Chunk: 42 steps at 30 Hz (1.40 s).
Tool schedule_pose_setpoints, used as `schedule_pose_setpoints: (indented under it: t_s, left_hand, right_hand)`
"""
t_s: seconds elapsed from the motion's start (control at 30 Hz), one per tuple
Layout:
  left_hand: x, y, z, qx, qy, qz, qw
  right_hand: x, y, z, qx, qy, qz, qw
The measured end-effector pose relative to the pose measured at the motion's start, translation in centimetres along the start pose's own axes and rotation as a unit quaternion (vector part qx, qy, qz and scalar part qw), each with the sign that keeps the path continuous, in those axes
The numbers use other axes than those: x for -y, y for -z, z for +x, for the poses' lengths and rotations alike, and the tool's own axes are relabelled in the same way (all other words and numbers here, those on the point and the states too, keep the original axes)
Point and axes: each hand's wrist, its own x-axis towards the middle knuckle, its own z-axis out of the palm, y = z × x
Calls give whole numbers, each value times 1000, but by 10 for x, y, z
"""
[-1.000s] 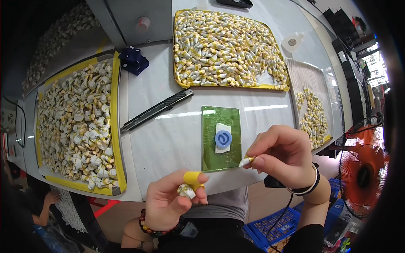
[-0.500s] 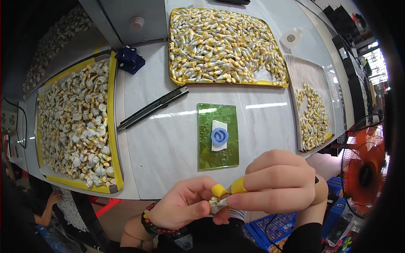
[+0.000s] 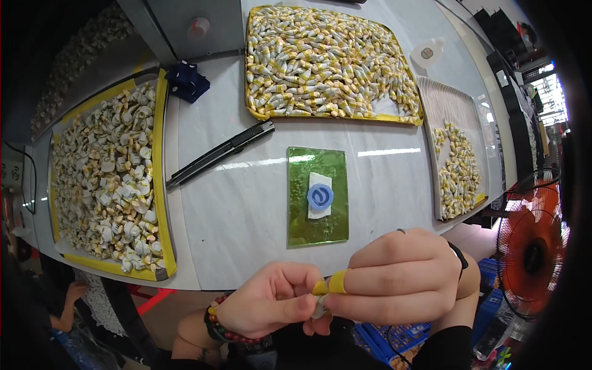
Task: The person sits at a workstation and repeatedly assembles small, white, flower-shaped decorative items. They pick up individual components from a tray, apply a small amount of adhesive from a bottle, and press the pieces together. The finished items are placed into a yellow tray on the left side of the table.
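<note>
The left hand [image 3: 274, 302] and right hand [image 3: 398, 280] together pinched a small white piece [image 3: 319, 307] by the near edge of the pale marbled counter [image 3: 240, 231], presumably because its smallness needed fingertip steadying.

The person's two hands [image 3: 262, 305] [image 3: 401, 277]; three trays [image 3: 159, 185] [image 3: 394, 118] [image 3: 447, 102]: one left of them, one beyond, one right. Ahead of the hands: one green slab [image 3: 302, 231], one blue disc [image 3: 320, 197], one long black tool [image 3: 225, 151], one white bottle [image 3: 427, 54].
</note>
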Motion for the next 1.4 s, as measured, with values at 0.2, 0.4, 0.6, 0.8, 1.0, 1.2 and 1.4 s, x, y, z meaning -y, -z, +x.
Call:
schedule_pose_setpoints:
  t_s: [0.2, 0.4, 0.6, 0.8, 1.0, 1.2, 1.4]
  left_hand:
    - [-3, -6, -2, -15, 14, 11, 1000]
    - [-5, -9, -1, -9, 12, 6, 1000]
    - [-4, -18, -3, -74, -106, 142, 981]
    - [-2, -18, -3, -94, -240, 372, 892]
    - [-7, -13, -4, -61, -266, 481, 833]
    - [-10, -21, 1, -91, -238, 494, 832]
    - [0, -9, 2, -100, -309, 362, 874]
  right_hand:
    - [3, 0, 1, -6, -20, 36, 999]
    - [5, 2, 1, 2, -27, 37, 999]
    - [16, 8, 2, 8, -101, 35, 994]
    - [30, 7, -2, -20, -133, 14, 991]
    - [27, 5, -14, 4, -40, 1, 999]
    - [29, 19, -10, 29, -28, -87, 995]
    - [20, 102, -41, -220, -178, -400, 872]
